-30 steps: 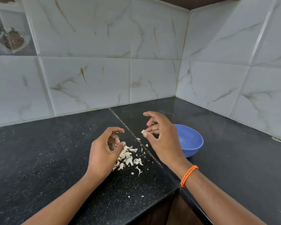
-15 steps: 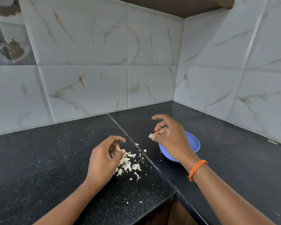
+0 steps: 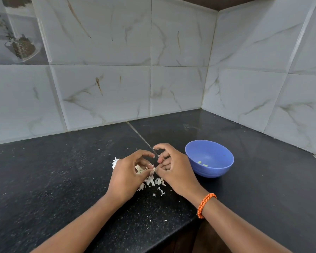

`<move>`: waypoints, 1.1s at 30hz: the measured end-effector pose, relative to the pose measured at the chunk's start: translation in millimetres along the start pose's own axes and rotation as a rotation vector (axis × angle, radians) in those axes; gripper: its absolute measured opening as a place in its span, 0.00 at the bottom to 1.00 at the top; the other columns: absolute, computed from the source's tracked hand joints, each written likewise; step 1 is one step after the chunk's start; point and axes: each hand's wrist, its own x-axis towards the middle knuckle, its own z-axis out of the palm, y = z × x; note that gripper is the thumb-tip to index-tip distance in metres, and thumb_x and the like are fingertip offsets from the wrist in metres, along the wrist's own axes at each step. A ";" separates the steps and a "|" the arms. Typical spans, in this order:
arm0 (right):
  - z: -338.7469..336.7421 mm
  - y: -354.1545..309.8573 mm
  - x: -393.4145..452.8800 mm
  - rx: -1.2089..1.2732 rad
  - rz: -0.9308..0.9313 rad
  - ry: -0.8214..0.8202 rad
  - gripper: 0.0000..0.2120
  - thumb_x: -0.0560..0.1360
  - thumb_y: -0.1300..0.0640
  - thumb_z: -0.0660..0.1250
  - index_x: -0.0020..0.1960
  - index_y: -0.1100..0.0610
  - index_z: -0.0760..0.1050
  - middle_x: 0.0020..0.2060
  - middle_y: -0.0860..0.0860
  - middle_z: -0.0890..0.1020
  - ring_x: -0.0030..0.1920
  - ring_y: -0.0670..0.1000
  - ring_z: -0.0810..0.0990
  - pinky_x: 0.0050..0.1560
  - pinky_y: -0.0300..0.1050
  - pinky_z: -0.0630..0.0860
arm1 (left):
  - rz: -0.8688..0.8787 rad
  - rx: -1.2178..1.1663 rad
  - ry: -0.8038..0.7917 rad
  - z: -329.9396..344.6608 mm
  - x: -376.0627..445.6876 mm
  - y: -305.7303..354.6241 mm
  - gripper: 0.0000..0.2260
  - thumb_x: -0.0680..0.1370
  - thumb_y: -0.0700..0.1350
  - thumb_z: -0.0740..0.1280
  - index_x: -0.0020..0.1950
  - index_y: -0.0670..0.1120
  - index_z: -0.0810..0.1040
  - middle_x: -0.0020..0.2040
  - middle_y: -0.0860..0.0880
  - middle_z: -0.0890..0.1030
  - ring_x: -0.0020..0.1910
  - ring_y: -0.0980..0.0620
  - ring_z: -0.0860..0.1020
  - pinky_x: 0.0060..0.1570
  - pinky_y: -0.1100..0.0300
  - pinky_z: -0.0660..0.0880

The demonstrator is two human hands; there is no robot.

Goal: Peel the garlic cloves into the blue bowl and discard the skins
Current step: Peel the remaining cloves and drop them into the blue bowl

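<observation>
My left hand (image 3: 126, 177) and my right hand (image 3: 173, 170) meet over a pile of white garlic skins (image 3: 150, 181) on the black counter (image 3: 62, 179). Their thumbs and fingertips pinch a small pale garlic piece (image 3: 155, 169) between them. Whether it is a clove or just skin is hard to tell. The blue bowl (image 3: 217, 168) stands just right of my right hand, upright, with a couple of peeled pale-green cloves (image 3: 202, 163) at its bottom.
Marbled tile walls (image 3: 153, 70) close the corner behind and to the right. The counter's front edge runs below my forearms, with a dark gap at the corner (image 3: 199, 240). Small skin flecks (image 3: 160, 192) lie scattered near the pile.
My right hand came back from over the bowl to the left, down to the skin pile. Both hands now pinch one piece together. The bowl is uncovered.
</observation>
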 end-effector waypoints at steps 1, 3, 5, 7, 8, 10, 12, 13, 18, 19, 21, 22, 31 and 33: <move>-1.0 -1.4 -0.4 0.025 0.002 0.010 0.28 0.73 0.68 0.76 0.68 0.47 0.78 0.47 0.51 0.81 0.42 0.49 0.87 0.49 0.48 0.86 | -0.005 -0.024 0.009 -0.1 -0.2 1.1 0.20 0.74 0.40 0.82 0.60 0.60 0.83 0.43 0.61 0.87 0.47 0.58 0.86 0.46 0.64 0.77; -2.5 -3.9 -0.5 0.083 0.018 0.041 0.27 0.74 0.67 0.77 0.68 0.46 0.78 0.48 0.51 0.81 0.44 0.49 0.87 0.50 0.47 0.86 | -0.027 -0.091 0.044 -0.5 -0.5 3.4 0.19 0.75 0.40 0.81 0.59 0.59 0.83 0.43 0.58 0.88 0.44 0.55 0.86 0.45 0.62 0.79; -3.8 -5.6 0.7 0.151 0.044 0.073 0.26 0.75 0.66 0.76 0.67 0.45 0.79 0.48 0.50 0.82 0.46 0.49 0.87 0.49 0.44 0.85 | -0.049 -0.155 0.086 -1.5 -0.1 5.0 0.19 0.75 0.39 0.81 0.59 0.58 0.83 0.44 0.56 0.88 0.43 0.53 0.86 0.45 0.56 0.81; -5.1 -6.2 2.8 0.196 0.058 0.105 0.26 0.76 0.67 0.75 0.67 0.45 0.79 0.47 0.51 0.82 0.46 0.48 0.86 0.48 0.42 0.84 | -0.058 -0.194 0.112 -2.3 0.3 5.5 0.18 0.75 0.39 0.80 0.59 0.58 0.83 0.44 0.54 0.88 0.43 0.52 0.85 0.46 0.51 0.82; -5.8 -6.1 3.4 0.208 0.057 0.115 0.25 0.76 0.68 0.74 0.67 0.46 0.79 0.47 0.51 0.83 0.46 0.48 0.86 0.48 0.41 0.83 | -0.060 -0.208 0.119 -2.6 0.3 5.7 0.18 0.75 0.39 0.80 0.59 0.58 0.83 0.44 0.54 0.88 0.43 0.51 0.85 0.46 0.49 0.82; -7.1 -6.5 3.1 0.212 0.040 0.114 0.24 0.78 0.70 0.71 0.67 0.48 0.79 0.48 0.51 0.83 0.46 0.46 0.87 0.48 0.40 0.82 | -0.058 -0.228 0.128 -2.2 -0.2 6.1 0.18 0.76 0.39 0.80 0.59 0.58 0.83 0.44 0.53 0.88 0.43 0.50 0.85 0.47 0.46 0.83; -6.3 -8.6 1.0 0.208 0.021 0.084 0.22 0.79 0.68 0.70 0.68 0.47 0.78 0.50 0.50 0.83 0.50 0.46 0.87 0.51 0.41 0.83 | -0.056 -0.245 0.138 -1.7 -0.2 6.3 0.18 0.76 0.40 0.80 0.59 0.59 0.83 0.44 0.52 0.88 0.43 0.49 0.84 0.47 0.45 0.83; -4.7 -9.8 -0.5 0.220 0.015 0.059 0.23 0.79 0.67 0.72 0.69 0.47 0.78 0.51 0.49 0.83 0.51 0.47 0.87 0.53 0.43 0.84 | -0.055 -0.254 0.143 -1.9 0.0 6.5 0.18 0.76 0.41 0.81 0.59 0.59 0.83 0.44 0.52 0.88 0.43 0.49 0.84 0.47 0.45 0.83; 0.8 -12.8 -3.5 0.296 -0.008 0.036 0.28 0.76 0.65 0.78 0.71 0.46 0.76 0.55 0.50 0.82 0.51 0.51 0.88 0.55 0.49 0.86 | -0.046 -0.306 0.155 -2.8 -1.1 10.5 0.17 0.74 0.43 0.82 0.59 0.57 0.84 0.44 0.51 0.88 0.41 0.47 0.83 0.44 0.48 0.81; 0.4 -13.2 -3.5 0.304 -0.009 0.040 0.28 0.76 0.65 0.78 0.71 0.46 0.76 0.55 0.50 0.82 0.51 0.51 0.88 0.54 0.49 0.86 | -0.046 -0.318 0.157 -3.0 -1.5 11.4 0.17 0.74 0.44 0.83 0.59 0.56 0.84 0.44 0.51 0.87 0.41 0.47 0.83 0.44 0.48 0.81; -1.2 -14.4 -3.5 0.317 -0.007 0.040 0.29 0.75 0.65 0.79 0.71 0.46 0.76 0.55 0.51 0.81 0.50 0.51 0.88 0.53 0.50 0.86 | -0.050 -0.338 0.161 -3.0 -1.7 12.0 0.17 0.74 0.44 0.83 0.59 0.56 0.84 0.44 0.51 0.87 0.41 0.47 0.84 0.44 0.49 0.81; -2.0 -15.3 -3.4 0.317 -0.011 0.040 0.29 0.75 0.65 0.79 0.71 0.46 0.76 0.55 0.52 0.81 0.50 0.51 0.88 0.52 0.50 0.87 | -0.053 -0.349 0.162 -2.9 -1.6 11.9 0.17 0.74 0.44 0.83 0.59 0.55 0.84 0.44 0.50 0.88 0.41 0.47 0.83 0.45 0.49 0.81; -6.0 -17.4 -0.9 0.248 -0.069 0.066 0.30 0.76 0.68 0.75 0.72 0.46 0.75 0.53 0.51 0.80 0.50 0.51 0.88 0.52 0.47 0.86 | -0.054 -0.461 0.205 -5.3 -0.6 9.9 0.18 0.75 0.35 0.80 0.60 0.52 0.84 0.45 0.48 0.87 0.42 0.45 0.83 0.45 0.53 0.80; -11.0 -20.9 1.1 0.199 -0.098 0.078 0.29 0.76 0.67 0.75 0.72 0.47 0.75 0.53 0.51 0.80 0.49 0.50 0.88 0.51 0.45 0.85 | -0.051 -0.390 0.200 -5.3 -0.9 7.2 0.18 0.76 0.36 0.79 0.61 0.54 0.84 0.45 0.49 0.87 0.43 0.48 0.84 0.44 0.60 0.80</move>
